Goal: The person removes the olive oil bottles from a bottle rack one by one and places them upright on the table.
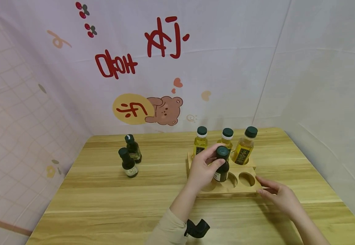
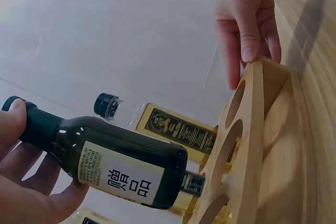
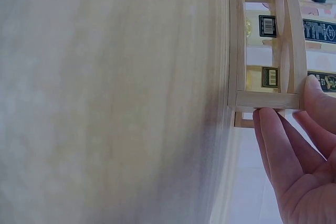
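At the front tier of the wooden bottle rack [image 1: 245, 190], the left hand [image 1: 202, 170] is positioned above the board, with its forearm extending forward. The right hand [image 1: 281, 197] is placed at the rack's right end, its forearm angled in from the right.

Left hand: closed around the neck and cap of a dark green bottle [image 1: 223, 172], thumb on one side and fingers on the other. The bottle is held nearly upright, with its white label [image 2: 121, 174] visible; its base is outside the holes. Right hand: fingers [image 3: 275, 140] extended against the end panel, thumb touching the upper corner.

Three yellow-oil bottles [image 1: 243, 151] stand in the rear tier, directly behind the held bottle, and restrict space there. The right-hand front hole lies open. Two dark bottles stand upright, close together, on the tabletop [image 1: 104, 204], well left of the rack; bare wood separates them from it. The tabletop's rear edge runs behind the rack, along the wall cloth [image 1: 226, 68]. Its right edge lies beyond the right hand.
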Available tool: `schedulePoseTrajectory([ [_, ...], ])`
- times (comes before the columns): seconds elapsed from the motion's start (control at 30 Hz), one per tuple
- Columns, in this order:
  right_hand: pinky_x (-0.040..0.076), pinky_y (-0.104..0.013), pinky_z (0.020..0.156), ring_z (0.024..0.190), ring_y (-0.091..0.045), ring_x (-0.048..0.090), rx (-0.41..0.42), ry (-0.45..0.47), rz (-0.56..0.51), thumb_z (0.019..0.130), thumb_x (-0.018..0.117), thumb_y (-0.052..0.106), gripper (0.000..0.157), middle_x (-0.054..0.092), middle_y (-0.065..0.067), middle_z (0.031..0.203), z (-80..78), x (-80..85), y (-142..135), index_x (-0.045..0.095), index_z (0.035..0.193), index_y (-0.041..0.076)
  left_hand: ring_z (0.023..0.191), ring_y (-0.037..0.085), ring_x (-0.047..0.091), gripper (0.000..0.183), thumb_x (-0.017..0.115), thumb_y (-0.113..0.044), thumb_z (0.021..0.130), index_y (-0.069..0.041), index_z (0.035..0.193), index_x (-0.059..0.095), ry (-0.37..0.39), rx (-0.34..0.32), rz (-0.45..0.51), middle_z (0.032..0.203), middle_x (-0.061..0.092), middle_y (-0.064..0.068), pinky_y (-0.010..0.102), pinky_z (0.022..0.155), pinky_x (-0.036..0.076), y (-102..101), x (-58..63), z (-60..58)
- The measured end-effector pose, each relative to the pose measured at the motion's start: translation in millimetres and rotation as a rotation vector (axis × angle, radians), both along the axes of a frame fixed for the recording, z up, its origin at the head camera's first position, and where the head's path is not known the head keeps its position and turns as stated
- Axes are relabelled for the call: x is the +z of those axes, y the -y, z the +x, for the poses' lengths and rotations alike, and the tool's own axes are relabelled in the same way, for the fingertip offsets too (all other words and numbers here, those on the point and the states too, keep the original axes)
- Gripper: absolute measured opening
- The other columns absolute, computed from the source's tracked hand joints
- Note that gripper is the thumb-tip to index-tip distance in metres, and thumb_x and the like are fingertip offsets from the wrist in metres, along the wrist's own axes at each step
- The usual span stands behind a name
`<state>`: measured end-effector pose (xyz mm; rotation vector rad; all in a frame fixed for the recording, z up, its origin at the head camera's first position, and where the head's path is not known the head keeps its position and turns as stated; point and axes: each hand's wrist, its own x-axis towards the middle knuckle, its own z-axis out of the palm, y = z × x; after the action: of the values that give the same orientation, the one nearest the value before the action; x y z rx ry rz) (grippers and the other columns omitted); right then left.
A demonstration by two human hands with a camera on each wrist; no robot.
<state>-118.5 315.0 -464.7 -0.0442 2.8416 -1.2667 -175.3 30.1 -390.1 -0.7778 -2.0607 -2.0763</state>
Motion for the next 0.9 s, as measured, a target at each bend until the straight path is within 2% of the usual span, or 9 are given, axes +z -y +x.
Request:
schedulePoseTrajectory([
  [0.27, 0.054, -0.024, 0.072, 0.089, -0.002, 0.066, -0.001, 0.015, -0.019, 0.091, 0.073, 0.029, 0.057, 0.059, -0.021, 0.134, -0.8, -0.1, 0.3, 0.056, 0.140, 0.003, 0.109, 0.022, 0.066, 0.042, 0.069, 0.000, 0.090, -0.007, 0.131, 0.064, 0.023, 0.025, 0.006, 0.122, 0.068, 0.011, 0.030, 0.091, 0.053, 24.5, 2.3, -0.4],
  [0.57, 0.054, -0.023, 0.072, 0.091, 0.001, 0.064, -0.009, 0.003, -0.010, 0.091, 0.074, 0.030, 0.057, 0.058, -0.022, 0.133, -1.9, -3.5, -1.0, 0.058, 0.138, 0.003, 0.108, 0.025, 0.066, 0.041, 0.070, 0.000, 0.090, -0.004, 0.130, 0.064, 0.007, 0.096, 0.004, 0.118, 0.069, 0.013, 0.033, 0.093, 0.052, 51.1, 0.0, -2.2],
  [0.8, 0.054, -0.023, 0.072, 0.091, 0.001, 0.064, -0.013, 0.004, -0.002, 0.090, 0.074, 0.029, 0.056, 0.059, -0.023, 0.133, -1.8, -3.9, -1.4, 0.058, 0.139, 0.005, 0.109, 0.026, 0.065, 0.043, 0.070, 0.002, 0.089, -0.005, 0.131, 0.064, 0.023, 0.149, 0.018, 0.120, 0.068, 0.015, 0.041, 0.095, 0.051, 67.8, -4.8, -0.1],
  [0.9, 0.054, -0.023, 0.071, 0.090, 0.000, 0.064, -0.012, 0.008, 0.000, 0.090, 0.074, 0.029, 0.057, 0.059, -0.022, 0.133, -1.7, -4.0, -1.6, 0.058, 0.139, 0.005, 0.109, 0.027, 0.065, 0.043, 0.070, 0.001, 0.088, -0.004, 0.130, 0.064, 0.020, 0.175, 0.008, 0.120, 0.068, 0.015, 0.040, 0.095, 0.051, 74.4, -7.1, 0.8],
])
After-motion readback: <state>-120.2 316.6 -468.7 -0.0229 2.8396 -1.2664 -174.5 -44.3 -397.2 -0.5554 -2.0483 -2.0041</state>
